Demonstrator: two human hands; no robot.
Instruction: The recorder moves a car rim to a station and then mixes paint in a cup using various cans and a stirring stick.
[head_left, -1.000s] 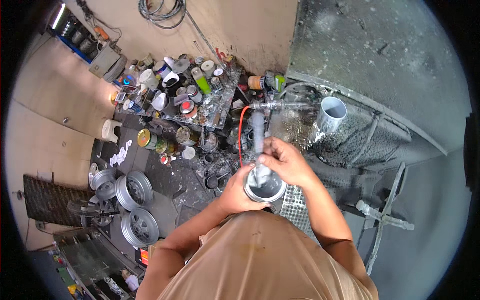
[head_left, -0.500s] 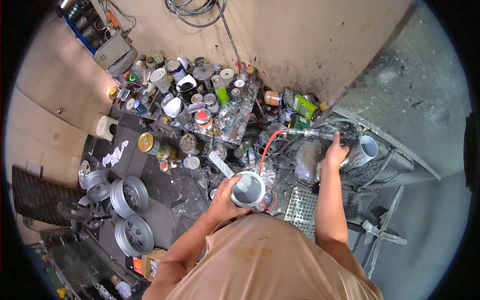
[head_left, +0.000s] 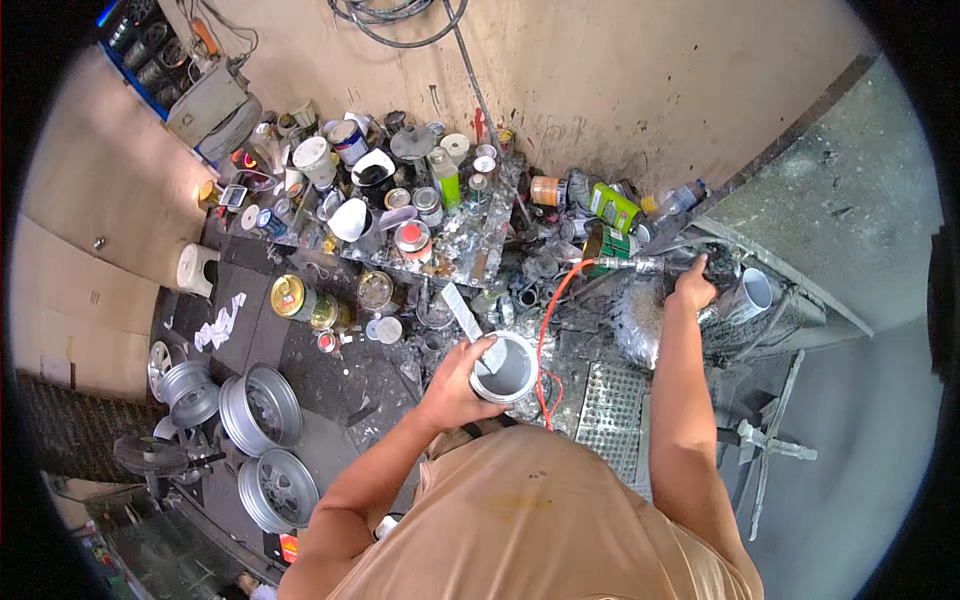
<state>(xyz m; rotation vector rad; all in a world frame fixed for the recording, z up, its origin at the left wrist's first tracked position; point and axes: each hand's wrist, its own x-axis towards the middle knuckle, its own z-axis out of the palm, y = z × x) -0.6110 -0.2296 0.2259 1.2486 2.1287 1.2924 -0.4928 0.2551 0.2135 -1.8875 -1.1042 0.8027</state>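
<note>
My left hand (head_left: 462, 388) is closed around a round paint can (head_left: 513, 387) with grey paint inside, held upright in front of my body. A flat, pale stirring stick (head_left: 462, 314) leans out over the can's far rim, near my thumb. Out to the right, my right hand (head_left: 693, 287) is closed at a dark spray gun (head_left: 652, 265), one finger lying across it; the other fingertips are hidden. A grey cup (head_left: 752, 292) sits by the gun's right end. An orange hose (head_left: 553, 310) runs from the gun's left end down toward my waist.
A paint-spattered table (head_left: 470, 240) holds several cans, cups and bottles. More cans, including a gold-lidded can (head_left: 288, 295), stand on the floor (head_left: 330, 385). Several silver wheel rims (head_left: 260, 408) lie at left. A perforated metal plate (head_left: 612, 405) lies at right, near a metal stand (head_left: 772, 445).
My view has shifted slightly. My right hand has moved a little up and right, along with the spray gun and cup. The left hand still holds the paint can, now slightly farther right.
</note>
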